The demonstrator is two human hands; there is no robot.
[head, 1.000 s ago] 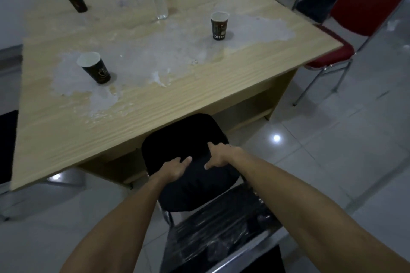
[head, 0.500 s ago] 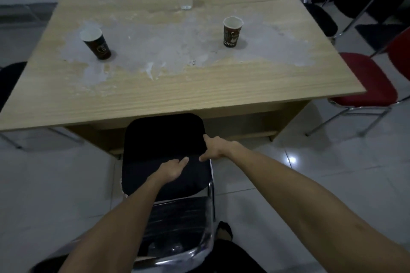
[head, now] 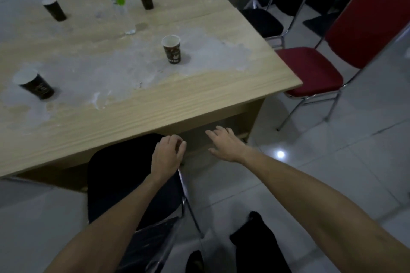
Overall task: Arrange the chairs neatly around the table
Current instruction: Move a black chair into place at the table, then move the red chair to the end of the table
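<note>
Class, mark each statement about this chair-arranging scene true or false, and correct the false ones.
1. Four paper cups stand on the wooden table. True.
2. The right hand grips the black chair. False: it is open, off the chair.
3. The left hand rests at the black chair's seat edge. True.
4. The red chair is tucked fully under the table. False: its seat sits beside the corner.
5. The water bottle lies on its side. False: it is upright.

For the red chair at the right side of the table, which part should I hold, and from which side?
Hold the top edge of the backrest of the red chair, coming from behind it, on the side away from the table. The backrest stands upright and faces outward, and the seat already points toward the table, so pushing there probably slides it in.
</note>
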